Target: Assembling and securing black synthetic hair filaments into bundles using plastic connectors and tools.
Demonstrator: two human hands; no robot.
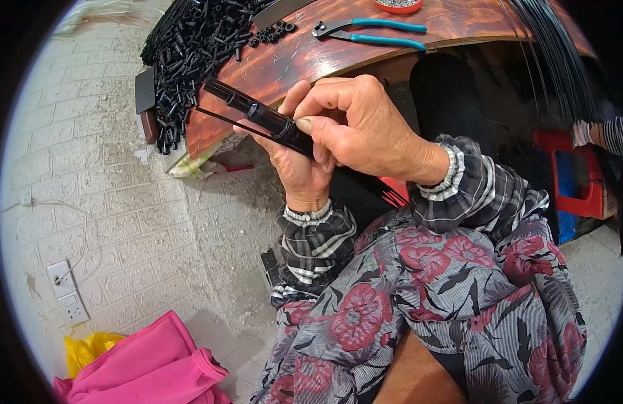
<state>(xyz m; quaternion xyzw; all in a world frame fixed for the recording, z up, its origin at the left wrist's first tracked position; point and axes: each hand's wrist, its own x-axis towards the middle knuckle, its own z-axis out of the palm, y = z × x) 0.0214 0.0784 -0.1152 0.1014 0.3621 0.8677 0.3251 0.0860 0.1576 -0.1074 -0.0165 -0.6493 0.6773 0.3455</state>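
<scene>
Over the table's near edge, my left hand [301, 168] is closed around a black tube-shaped plastic part [264, 116], which points up and to the left. A thin black rod [224, 119] runs alongside it on the lower side. From the right, my right hand [375, 121] reaches across with thumb and forefinger pinched at the lower end of the black part. Whatever small piece may sit between those fingertips is hidden.
Small black tubular pieces [190, 60] are heaped on the wooden table [284, 67]. Blue-handled pincers [389, 24] and a red dish [399, 7] lie beyond my hands. Black rods [554, 54] hang at right, near another person's hand [582, 133] and a red plastic frame [574, 202]. Pink cloth [150, 367] lies lower left.
</scene>
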